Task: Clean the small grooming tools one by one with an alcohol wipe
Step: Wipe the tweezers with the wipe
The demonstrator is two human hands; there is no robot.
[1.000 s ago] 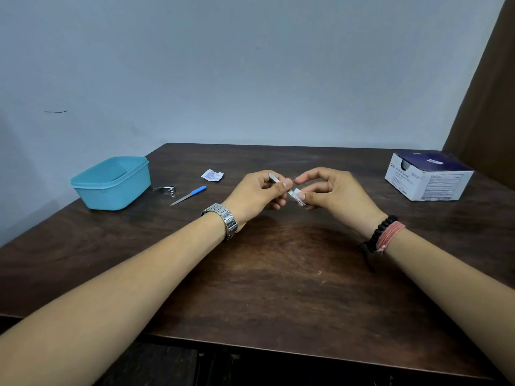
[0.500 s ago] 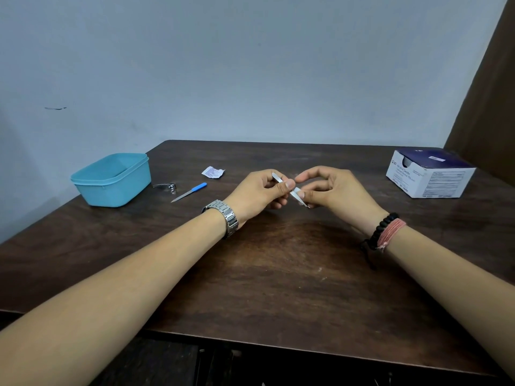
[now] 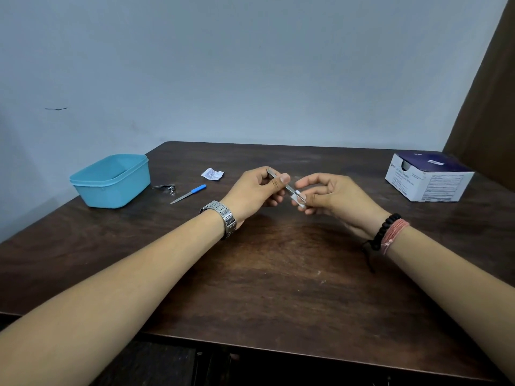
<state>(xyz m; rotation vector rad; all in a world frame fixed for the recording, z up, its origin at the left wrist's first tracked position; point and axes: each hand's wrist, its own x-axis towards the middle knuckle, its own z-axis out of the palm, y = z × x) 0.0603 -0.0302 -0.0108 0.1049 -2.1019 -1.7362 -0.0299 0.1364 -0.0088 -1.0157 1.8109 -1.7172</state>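
Note:
My left hand [image 3: 255, 192] pinches a pair of metal tweezers [image 3: 279, 181] between thumb and fingers, above the middle of the dark wooden table [image 3: 278, 274]. The tweezers slant down to the right. My right hand [image 3: 334, 196] pinches a small white alcohol wipe [image 3: 297, 198] around the tweezers' lower end. A metal nail clipper [image 3: 165, 187] and a nail file with a blue handle [image 3: 189, 193] lie on the table to the left.
A light blue plastic tub [image 3: 111, 181] stands at the table's left edge. A torn wipe wrapper [image 3: 212, 174] lies behind the file. A blue and white box of alcohol wipes [image 3: 427, 176] sits at the far right. A pale wall rises behind the table.
Both hands stay together over the table's middle. The wipe in my right hand has slid down toward the tweezers' lower end.

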